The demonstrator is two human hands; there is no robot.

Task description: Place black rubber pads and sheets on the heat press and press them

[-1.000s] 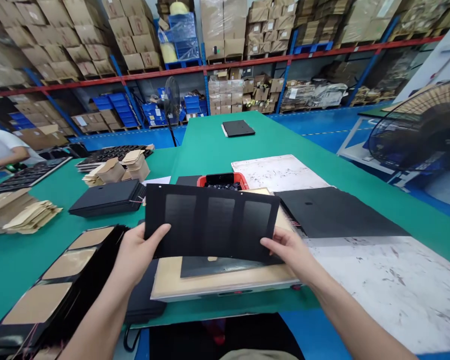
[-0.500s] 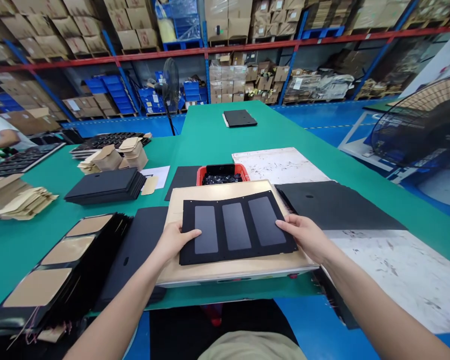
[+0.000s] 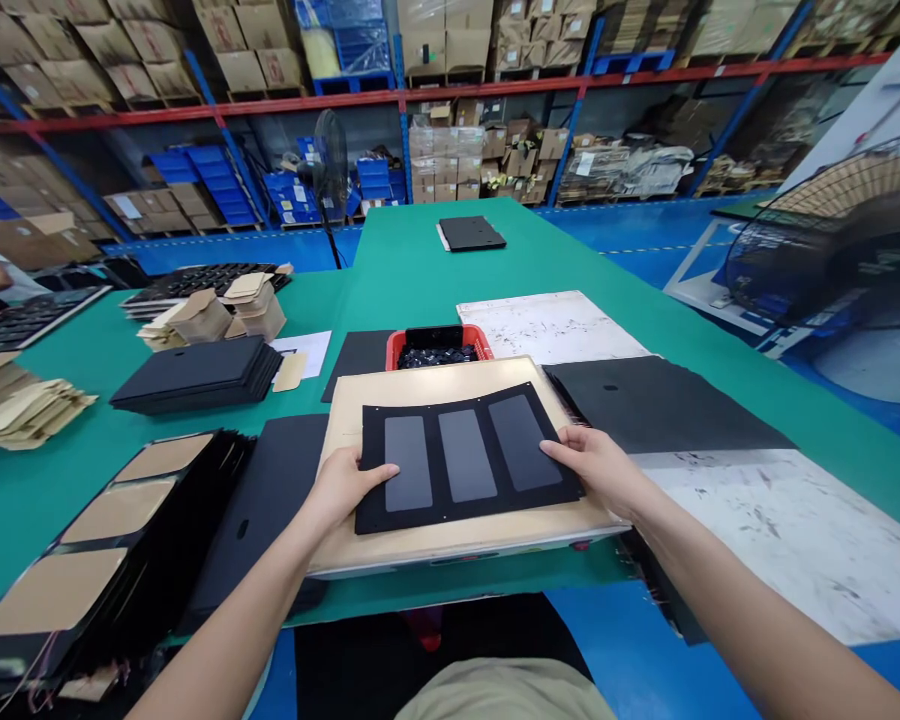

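While the panel (image 3: pixel 466 455) is pinched mid-frame by left grip (image 3: pixel 347 483) and right grip (image 3: pixel 591 462), it's probably being positioned; flattening's maybe needed next.

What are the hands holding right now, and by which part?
A black three-panel sheet: left hand at its left edge, right hand at its right edge.

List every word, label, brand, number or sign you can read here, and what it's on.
No text can be read.
White label on a shelf carton: too small to read.
Another white label, on a wrapped stack: too small to read.
Large fan: faint marks on its hub, too blurred to read.
Black panel: no lettering visible.
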